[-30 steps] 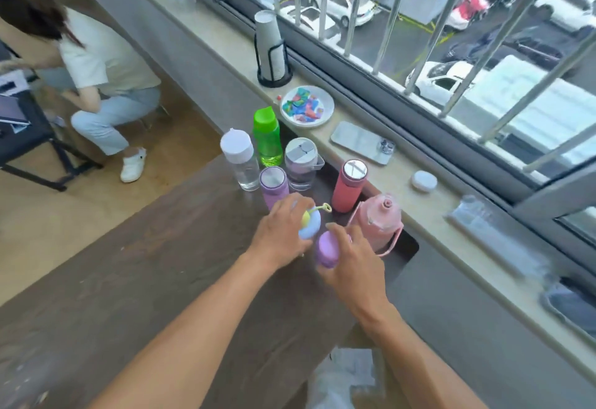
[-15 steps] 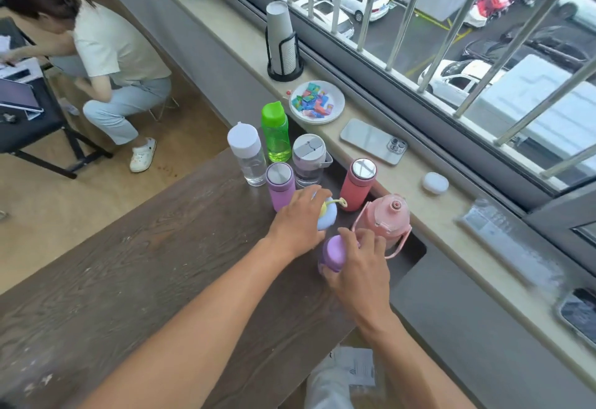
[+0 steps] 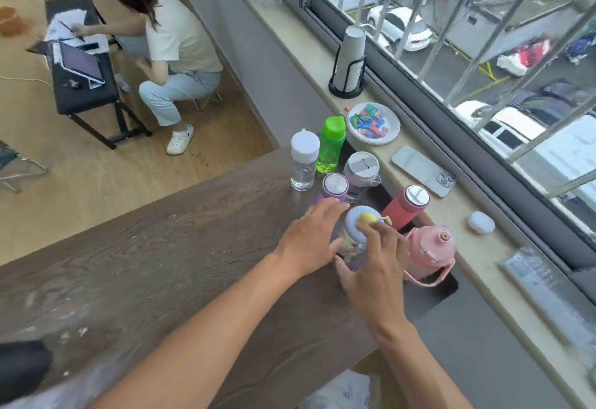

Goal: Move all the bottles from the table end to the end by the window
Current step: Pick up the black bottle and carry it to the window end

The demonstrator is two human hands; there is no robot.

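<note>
Both hands on the small blue-lid bottle (image 3: 354, 237) at the counter (image 3: 161, 247) window end: right hand (image 3: 374, 266) grip clamped on it, left hand (image 3: 309, 241) open alongside, likely steadying. Beyond it, six bottles cluster toward the windowsill (image 3: 477, 247).

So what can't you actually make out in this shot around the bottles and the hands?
- Head view: the lower body of the bottle with the blue lid is covered by the left hand and right hand.
- The small purple bottle seen a second ago is no longer visible, probably behind the right hand.
- The grip of either hand: fingertips are hidden or motion-blurred.
- The far table end lies outside the frame.
</note>
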